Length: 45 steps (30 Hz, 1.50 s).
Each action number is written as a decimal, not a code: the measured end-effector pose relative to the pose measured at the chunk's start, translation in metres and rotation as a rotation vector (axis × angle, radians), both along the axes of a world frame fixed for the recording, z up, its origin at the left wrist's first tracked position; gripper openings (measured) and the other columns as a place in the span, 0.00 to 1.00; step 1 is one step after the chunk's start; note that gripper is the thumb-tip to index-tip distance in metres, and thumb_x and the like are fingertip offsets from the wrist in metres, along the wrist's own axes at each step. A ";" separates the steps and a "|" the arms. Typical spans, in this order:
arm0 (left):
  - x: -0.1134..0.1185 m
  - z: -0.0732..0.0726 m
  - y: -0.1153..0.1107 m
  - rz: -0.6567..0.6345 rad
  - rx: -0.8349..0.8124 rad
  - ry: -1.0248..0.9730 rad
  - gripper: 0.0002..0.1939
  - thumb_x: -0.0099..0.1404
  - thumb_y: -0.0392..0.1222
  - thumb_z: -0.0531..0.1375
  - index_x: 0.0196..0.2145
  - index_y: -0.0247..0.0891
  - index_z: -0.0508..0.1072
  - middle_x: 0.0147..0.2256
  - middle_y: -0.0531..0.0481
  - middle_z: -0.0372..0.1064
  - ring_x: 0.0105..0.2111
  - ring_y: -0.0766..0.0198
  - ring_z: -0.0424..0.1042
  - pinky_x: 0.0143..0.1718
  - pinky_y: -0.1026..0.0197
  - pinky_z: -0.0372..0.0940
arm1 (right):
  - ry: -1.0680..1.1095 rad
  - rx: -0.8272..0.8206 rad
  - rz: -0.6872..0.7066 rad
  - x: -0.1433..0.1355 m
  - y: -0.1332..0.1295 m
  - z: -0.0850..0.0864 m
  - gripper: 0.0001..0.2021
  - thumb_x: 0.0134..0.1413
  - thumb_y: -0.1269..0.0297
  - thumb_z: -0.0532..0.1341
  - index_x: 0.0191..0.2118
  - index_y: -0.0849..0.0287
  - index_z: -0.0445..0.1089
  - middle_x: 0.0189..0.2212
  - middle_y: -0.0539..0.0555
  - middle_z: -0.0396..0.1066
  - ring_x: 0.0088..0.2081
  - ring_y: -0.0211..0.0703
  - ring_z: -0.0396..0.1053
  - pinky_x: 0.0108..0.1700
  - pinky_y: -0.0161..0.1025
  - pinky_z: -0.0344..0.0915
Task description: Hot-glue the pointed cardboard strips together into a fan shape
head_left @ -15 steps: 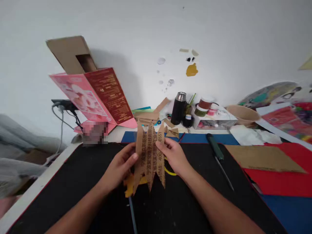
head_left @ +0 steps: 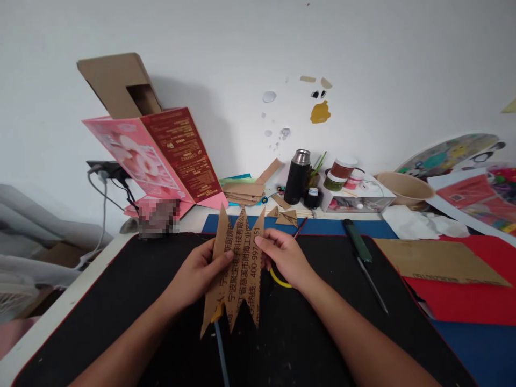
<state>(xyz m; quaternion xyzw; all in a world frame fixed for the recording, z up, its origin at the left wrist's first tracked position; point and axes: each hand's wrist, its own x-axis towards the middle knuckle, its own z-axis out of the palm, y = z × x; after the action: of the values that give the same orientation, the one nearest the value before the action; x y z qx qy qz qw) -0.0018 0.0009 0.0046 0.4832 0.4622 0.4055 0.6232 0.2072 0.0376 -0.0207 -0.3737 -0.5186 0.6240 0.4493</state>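
A strip of brown cardboard [head_left: 237,269] with zigzag points at both ends and printed black lettering is held upright over the black mat. My left hand [head_left: 209,266] grips its left edge, thumb across the printed face. My right hand [head_left: 282,258] pinches the right edge between thumb and fingers. Behind the strip, partly covered, lies a yellow-orange thing [head_left: 217,313] whose kind I cannot make out. A blue-grey rod [head_left: 221,349] runs from it toward me. A yellow loop [head_left: 278,278] shows just below my right hand, the rest of it hidden.
A green-handled tool with a long blade [head_left: 365,263] lies right on the black mat [head_left: 314,333]. Beyond it are a cardboard sheet [head_left: 439,262] and red sheet [head_left: 475,306]. A black flask [head_left: 297,177], paint jars [head_left: 342,167] and pink box [head_left: 161,158] stand along the wall.
The cardboard strip has moved slightly left and toward me, with both hands still on it. My left thumb lies further across its face. The strip now covers more of the yellow-orange thing.
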 end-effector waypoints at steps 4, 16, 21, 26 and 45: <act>-0.001 0.001 0.001 -0.038 -0.012 0.014 0.25 0.62 0.54 0.69 0.50 0.35 0.74 0.44 0.42 0.81 0.37 0.54 0.80 0.42 0.54 0.74 | -0.016 -0.003 0.031 -0.002 -0.001 -0.002 0.21 0.53 0.43 0.68 0.33 0.57 0.68 0.21 0.46 0.67 0.19 0.37 0.65 0.20 0.34 0.59; 0.004 0.005 -0.001 -0.075 -0.080 0.042 0.23 0.62 0.54 0.69 0.48 0.36 0.75 0.43 0.43 0.81 0.37 0.54 0.81 0.41 0.55 0.74 | -0.027 -0.010 0.030 -0.007 -0.003 -0.011 0.17 0.56 0.47 0.66 0.36 0.58 0.69 0.24 0.46 0.65 0.20 0.35 0.61 0.19 0.33 0.59; 0.003 0.010 -0.002 -0.097 -0.072 0.088 0.22 0.64 0.54 0.67 0.49 0.36 0.75 0.43 0.43 0.81 0.36 0.55 0.80 0.41 0.55 0.74 | -0.080 -0.016 0.035 -0.008 -0.003 -0.011 0.17 0.56 0.48 0.65 0.36 0.58 0.68 0.23 0.45 0.63 0.20 0.35 0.60 0.19 0.33 0.58; 0.003 0.008 -0.003 -0.099 -0.037 0.141 0.22 0.65 0.54 0.66 0.49 0.37 0.74 0.43 0.43 0.81 0.38 0.54 0.80 0.41 0.53 0.75 | -0.135 -0.011 0.035 -0.007 -0.004 -0.010 0.16 0.57 0.48 0.64 0.35 0.58 0.67 0.23 0.45 0.61 0.21 0.35 0.61 0.21 0.34 0.59; 0.013 0.015 -0.012 -0.027 0.169 0.443 0.17 0.65 0.55 0.63 0.42 0.39 0.77 0.37 0.45 0.80 0.42 0.46 0.78 0.39 0.54 0.73 | -0.214 0.128 -0.015 -0.006 -0.005 -0.012 0.11 0.61 0.54 0.62 0.37 0.57 0.69 0.29 0.49 0.67 0.29 0.39 0.62 0.30 0.35 0.60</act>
<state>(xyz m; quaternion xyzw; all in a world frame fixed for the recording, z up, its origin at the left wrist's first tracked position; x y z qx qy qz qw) 0.0113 -0.0107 0.0193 0.6168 0.5455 0.3185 0.4696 0.2014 0.0323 -0.0331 -0.4125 -0.5997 0.5430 0.4189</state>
